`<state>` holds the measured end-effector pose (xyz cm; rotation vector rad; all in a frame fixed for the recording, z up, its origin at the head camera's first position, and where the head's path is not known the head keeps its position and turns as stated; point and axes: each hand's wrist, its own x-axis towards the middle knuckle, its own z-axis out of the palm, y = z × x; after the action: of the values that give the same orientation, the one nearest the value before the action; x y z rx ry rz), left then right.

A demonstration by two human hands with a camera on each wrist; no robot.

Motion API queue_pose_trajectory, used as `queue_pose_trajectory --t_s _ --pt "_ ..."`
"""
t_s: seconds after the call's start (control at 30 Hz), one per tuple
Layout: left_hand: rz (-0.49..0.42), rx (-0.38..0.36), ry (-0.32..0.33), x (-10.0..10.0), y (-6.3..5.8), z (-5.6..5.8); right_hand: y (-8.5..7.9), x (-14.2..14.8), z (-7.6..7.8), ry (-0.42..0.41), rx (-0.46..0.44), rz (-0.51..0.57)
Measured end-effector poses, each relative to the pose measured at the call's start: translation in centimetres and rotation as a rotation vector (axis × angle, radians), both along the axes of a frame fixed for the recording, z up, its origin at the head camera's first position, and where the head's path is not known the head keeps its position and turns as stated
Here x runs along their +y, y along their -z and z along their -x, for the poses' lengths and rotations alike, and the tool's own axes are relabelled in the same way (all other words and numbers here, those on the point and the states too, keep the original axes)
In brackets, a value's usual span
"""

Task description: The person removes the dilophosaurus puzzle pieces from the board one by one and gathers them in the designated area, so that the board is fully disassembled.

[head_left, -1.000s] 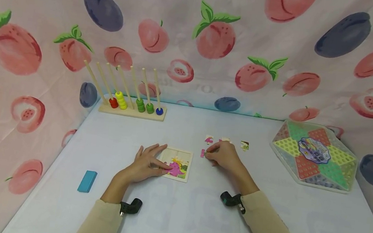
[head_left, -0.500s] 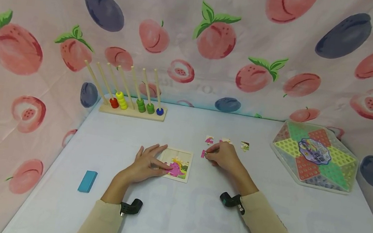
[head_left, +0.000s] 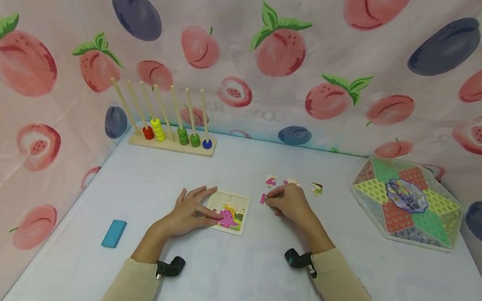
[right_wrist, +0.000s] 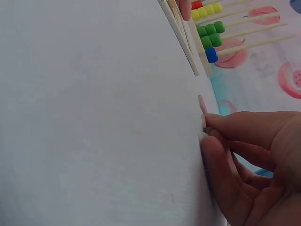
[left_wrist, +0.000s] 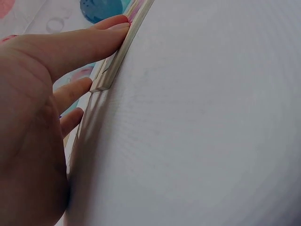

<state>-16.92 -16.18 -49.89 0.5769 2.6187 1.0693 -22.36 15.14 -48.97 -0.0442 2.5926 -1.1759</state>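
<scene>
While the left hand (head_left: 192,214) lies loose at the left side of the puzzle board (head_left: 235,200), fingers spread and thumb resting on the part-filled pink picture, the right hand (head_left: 290,202) pinches a pink piece (head_left: 263,199) between thumb and fingertip, just right of the board and low over the white table (head_left: 232,277); whether the piece touches the cloth, cannot tell. Three loose pieces lie beyond the board to the right: a pink one (head_left: 270,180), one partly behind the right hand (head_left: 292,181), a greenish one (head_left: 317,189) farthest right. Bead rack (head_left: 171,146) stands far left, blue block (head_left: 114,234) near left, six-sided box (head_left: 405,202) far right.
</scene>
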Motion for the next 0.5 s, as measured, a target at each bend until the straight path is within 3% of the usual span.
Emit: queue_pose_trajectory --t_s 0.2,0.5 --pt "-0.007 -0.006 -0.006 0.0 0.0 0.0 -0.8 0.1 0.4 -0.084 0.004 -0.028" --pt "-0.004 0.005 -0.008 0.0 0.3 0.1 -2.5 -1.4 0.5 -0.131 0.053 0.010"
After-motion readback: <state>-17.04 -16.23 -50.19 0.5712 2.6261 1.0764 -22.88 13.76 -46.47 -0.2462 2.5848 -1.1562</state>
